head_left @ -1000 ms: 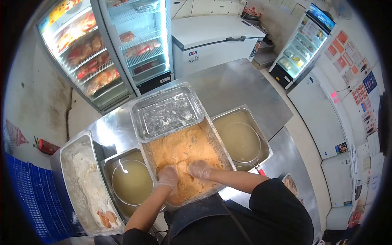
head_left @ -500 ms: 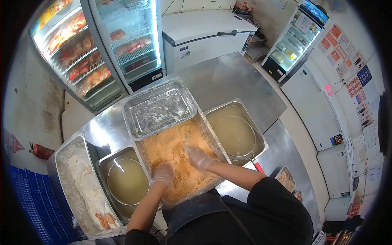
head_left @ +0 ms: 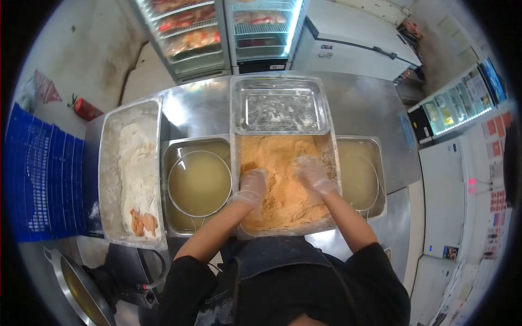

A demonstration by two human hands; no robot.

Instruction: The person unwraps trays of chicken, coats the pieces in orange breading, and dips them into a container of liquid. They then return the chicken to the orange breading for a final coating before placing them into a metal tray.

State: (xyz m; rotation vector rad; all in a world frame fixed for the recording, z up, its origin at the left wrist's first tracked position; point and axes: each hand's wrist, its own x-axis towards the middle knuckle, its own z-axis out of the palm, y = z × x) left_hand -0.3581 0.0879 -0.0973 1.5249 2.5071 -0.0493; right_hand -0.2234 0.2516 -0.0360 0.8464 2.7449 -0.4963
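Both hands wear clear gloves and reach into orange breading (head_left: 285, 204) in a metal tub (head_left: 329, 155), the fingertips of the left hand (head_left: 254, 187) and right hand (head_left: 314, 173) partly buried. A tray (head_left: 280, 131) dusted white covers the tub's far end. Pans of cloudy liquid (head_left: 199, 182) flank it on the surface (head_left: 364, 98). Farther left, a long container (head_left: 110, 174) holds white flour (head_left: 137, 168) and raw meat (head_left: 143, 223), beside blue crates (head_left: 49, 179).

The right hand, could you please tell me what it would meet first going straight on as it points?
The right hand would probably meet more orange powder first; farther along lies the near edge of the shallow tray, though fingertip depth is unclear.
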